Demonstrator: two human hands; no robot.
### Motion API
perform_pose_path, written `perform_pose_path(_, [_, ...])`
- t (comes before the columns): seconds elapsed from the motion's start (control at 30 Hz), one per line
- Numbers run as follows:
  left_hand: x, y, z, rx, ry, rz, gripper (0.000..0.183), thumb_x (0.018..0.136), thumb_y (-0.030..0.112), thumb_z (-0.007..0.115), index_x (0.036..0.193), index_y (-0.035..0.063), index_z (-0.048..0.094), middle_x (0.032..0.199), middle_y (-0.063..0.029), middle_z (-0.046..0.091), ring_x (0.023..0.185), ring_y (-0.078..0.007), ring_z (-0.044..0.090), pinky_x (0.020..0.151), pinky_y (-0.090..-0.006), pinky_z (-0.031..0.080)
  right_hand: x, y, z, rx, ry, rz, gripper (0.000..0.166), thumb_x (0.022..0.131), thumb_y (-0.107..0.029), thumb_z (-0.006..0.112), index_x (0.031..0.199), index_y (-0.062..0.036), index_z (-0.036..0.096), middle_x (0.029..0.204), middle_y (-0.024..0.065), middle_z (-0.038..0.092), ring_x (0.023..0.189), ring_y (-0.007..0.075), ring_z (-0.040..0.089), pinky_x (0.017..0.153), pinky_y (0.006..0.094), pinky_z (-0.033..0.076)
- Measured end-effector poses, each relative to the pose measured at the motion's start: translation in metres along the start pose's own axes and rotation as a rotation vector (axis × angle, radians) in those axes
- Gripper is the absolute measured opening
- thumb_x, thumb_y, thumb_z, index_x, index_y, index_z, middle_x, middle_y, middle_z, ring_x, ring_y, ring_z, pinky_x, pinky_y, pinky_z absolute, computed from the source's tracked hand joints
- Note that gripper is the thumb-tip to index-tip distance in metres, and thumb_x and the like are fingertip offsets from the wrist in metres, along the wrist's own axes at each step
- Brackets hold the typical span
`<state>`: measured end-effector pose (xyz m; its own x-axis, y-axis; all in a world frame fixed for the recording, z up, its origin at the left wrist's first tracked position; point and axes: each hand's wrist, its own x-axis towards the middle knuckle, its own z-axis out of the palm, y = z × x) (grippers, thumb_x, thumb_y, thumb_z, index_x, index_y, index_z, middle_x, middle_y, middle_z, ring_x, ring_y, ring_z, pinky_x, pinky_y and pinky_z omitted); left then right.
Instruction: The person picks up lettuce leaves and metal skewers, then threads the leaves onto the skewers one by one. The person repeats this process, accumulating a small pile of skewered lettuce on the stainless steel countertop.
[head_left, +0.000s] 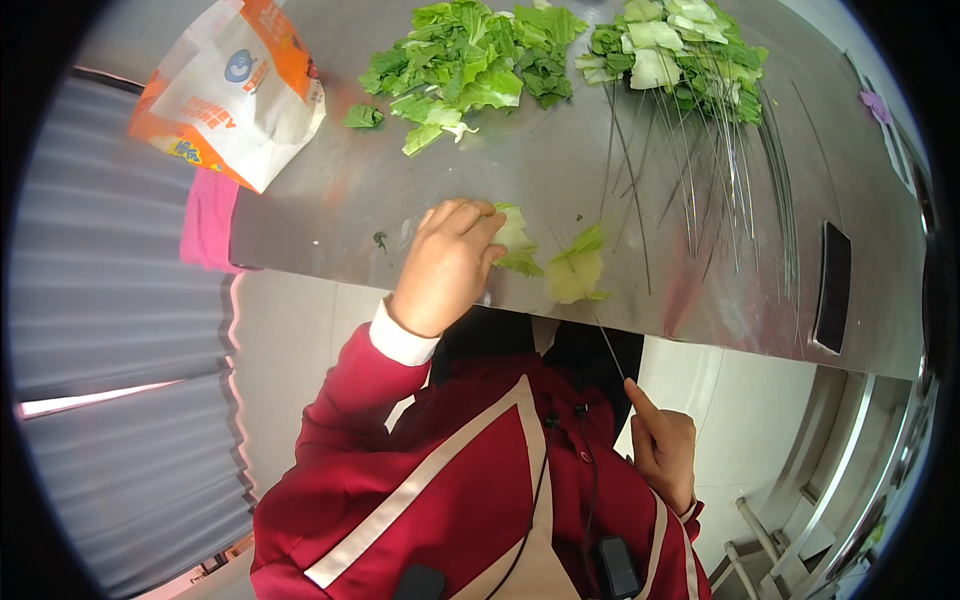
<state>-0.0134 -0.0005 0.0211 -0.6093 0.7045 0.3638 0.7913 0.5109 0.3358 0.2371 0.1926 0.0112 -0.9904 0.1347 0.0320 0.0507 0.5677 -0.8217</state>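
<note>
My left hand (452, 259) is over the table's near edge, its fingertips at the left side of a pale green leaf piece (516, 241). Whether the fingers pinch that leaf or only touch it, I cannot tell. Low on the right, in front of my body, my right hand (665, 444) grips the near end of a thin metal skewer (611, 346). The skewer slants up and left to the lower edge of a second leaf piece (575, 268) lying on the table. It is unclear whether the skewer's tip goes through this leaf.
On the metal table (315, 217) lie a heap of cut leafy greens (465, 64) and many thin skewers (739, 180) beside more leaves (675, 45). An orange-and-white bag (240, 97) stands left, near a pink cloth (206, 217). A black phone-like slab (832, 287) lies right.
</note>
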Motion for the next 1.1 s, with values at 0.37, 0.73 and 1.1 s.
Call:
perform_pose_path(0.37, [-0.007,0.006,0.014,0.143,0.175,-0.01,0.029,0.068,0.005,0.071,0.097,0.0035,0.066,0.098,-0.0075,0.062,0.086,-0.0269,0.054,0.076,-0.0367,0.042,-0.012,-0.02,-0.02,-0.085,-0.119,-0.025,0.049,0.07,0.011,0.055,0.119,0.0008,0.059,0.047,0.0088,0.043,0.038,0.0224,0.044,0.042,0.0346,0.035])
perform_pose_path(0.73, [-0.003,0.004,0.023,-0.028,0.185,-0.133,0.023,0.073,0.003,0.069,0.096,0.0027,0.065,0.096,-0.0087,0.06,0.084,-0.0278,0.055,0.073,-0.0368,0.045,-0.006,-0.031,-0.02,-0.09,-0.113,0.041,0.049,0.07,0.011,0.055,0.118,-0.0003,0.06,0.046,0.0091,0.041,0.037,0.0223,0.042,0.041,0.0345,0.034])
perform_pose_path(1.1, [-0.01,0.004,0.018,-0.065,0.178,0.022,0.021,0.072,-0.003,0.065,0.092,-0.0004,0.065,0.098,-0.0111,0.062,0.091,-0.031,0.058,0.077,-0.0369,0.047,0.001,-0.023,-0.019,-0.049,-0.142,0.109,0.045,0.073,0.009,0.056,0.116,-0.0005,0.062,0.046,0.0096,0.04,0.037,0.022,0.042,0.042,0.0338,0.034])
